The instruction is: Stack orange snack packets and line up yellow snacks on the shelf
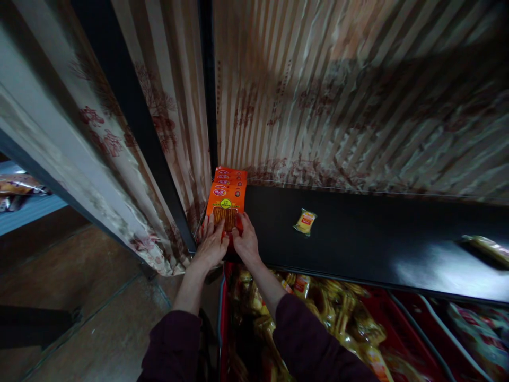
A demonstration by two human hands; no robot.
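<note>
Head view shows both bare hands at the near end of a row of orange packets (227, 193), which overlap at the left end of a black shelf (358, 233), against a striped curtain (318, 106). The left hand (211, 245) is partly open, its fingers somewhat spread over the lower left of the foremost packet, one fingertip on the clear window with brown food behind it. The right hand (246, 241) is loosely curved at the lower right edge, fingers together and thumb turned inward toward the left hand. Both touch the packet (whether either one pinches it, I cannot tell, since the fingers' undersides are hidden). A small yellow packet (305, 222) lies apart on the shelf, to the right. Below the shelf's front edge, a red crate (224, 323) holds many yellowish wrapped packs (344, 313), under the right forearm.
</note>
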